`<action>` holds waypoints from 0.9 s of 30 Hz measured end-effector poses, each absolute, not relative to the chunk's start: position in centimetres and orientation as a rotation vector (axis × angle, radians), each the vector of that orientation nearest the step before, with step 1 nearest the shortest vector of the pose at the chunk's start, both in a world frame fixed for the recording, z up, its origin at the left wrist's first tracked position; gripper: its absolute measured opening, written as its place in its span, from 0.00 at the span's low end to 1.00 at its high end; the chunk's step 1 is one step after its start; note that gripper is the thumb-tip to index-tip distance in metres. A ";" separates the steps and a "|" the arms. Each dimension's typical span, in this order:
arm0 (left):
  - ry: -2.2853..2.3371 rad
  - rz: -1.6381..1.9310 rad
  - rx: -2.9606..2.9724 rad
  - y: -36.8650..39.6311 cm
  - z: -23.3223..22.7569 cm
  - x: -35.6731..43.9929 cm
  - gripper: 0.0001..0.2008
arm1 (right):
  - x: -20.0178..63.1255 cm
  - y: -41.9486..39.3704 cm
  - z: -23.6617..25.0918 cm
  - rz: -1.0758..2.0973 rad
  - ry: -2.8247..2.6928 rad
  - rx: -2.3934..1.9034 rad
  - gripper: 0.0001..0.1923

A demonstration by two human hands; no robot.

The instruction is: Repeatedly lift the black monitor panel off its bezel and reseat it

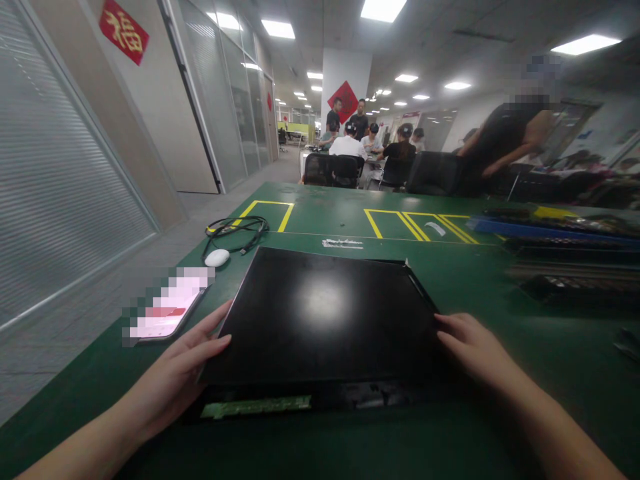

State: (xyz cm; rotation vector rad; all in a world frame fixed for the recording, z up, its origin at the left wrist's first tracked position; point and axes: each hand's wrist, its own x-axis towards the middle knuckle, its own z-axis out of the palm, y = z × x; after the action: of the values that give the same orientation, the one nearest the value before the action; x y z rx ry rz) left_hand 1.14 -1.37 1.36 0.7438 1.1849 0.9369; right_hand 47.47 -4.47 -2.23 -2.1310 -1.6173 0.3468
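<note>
A: What is the biggest thing here?

B: A green table with yellow marked boxes. On it lies a flat black panel, right in front of the person, with a strip of green circuit board showing along its near edge.

A: And the hands?

B: The left hand rests flat against the panel's left edge, fingers spread. The right hand lies open on the right edge. Neither grips it.

A: What could go wrong?

B: I judge the panel could flex or slip if lifted by loose fingertips, and pressure on the glossy face might mark it. The exposed board could snag.

A: Anything smaller nearby?

B: A phone lies just left of the left hand; a sideways shove could knock it off the table edge. Farther back sit a white mouse and a coiled cable.
</note>
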 end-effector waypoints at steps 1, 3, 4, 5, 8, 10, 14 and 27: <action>1.193 0.930 0.750 -1.3 1.3 1.1 0.46 | 47.5 -4.5 -2.3 0.346 -1.613 -2.124 0.24; 1.210 0.914 0.764 -1.2 1.3 1.0 0.47 | 47.5 -4.4 -2.4 0.340 -1.605 -2.116 0.23; 1.216 0.909 0.767 -1.2 1.3 0.9 0.47 | 47.6 -4.4 -2.5 0.339 -1.600 -2.117 0.23; 1.218 0.906 0.767 -1.1 1.2 0.9 0.48 | 47.6 -4.4 -2.5 0.340 -1.596 -2.118 0.23; 1.209 0.915 0.765 -1.2 1.2 0.9 0.47 | 47.5 -4.5 -2.6 0.351 -1.578 -2.117 0.22; 1.219 0.935 0.771 -1.3 1.1 1.1 0.47 | 47.5 -4.5 -2.7 0.351 -1.569 -2.105 0.22; 1.274 0.991 0.780 -1.5 0.8 1.6 0.45 | 47.7 -4.4 -3.0 0.344 -1.549 -2.081 0.22; 1.437 1.117 1.294 -0.8 -0.8 0.0 0.17 | 48.2 -4.0 -4.3 0.381 -1.491 -2.004 0.20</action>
State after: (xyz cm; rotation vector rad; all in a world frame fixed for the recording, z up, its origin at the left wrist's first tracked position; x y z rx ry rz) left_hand -0.02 -0.80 -0.81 1.2940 1.4373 1.1172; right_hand 48.20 -4.03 -4.32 -2.0045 -1.4908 0.3813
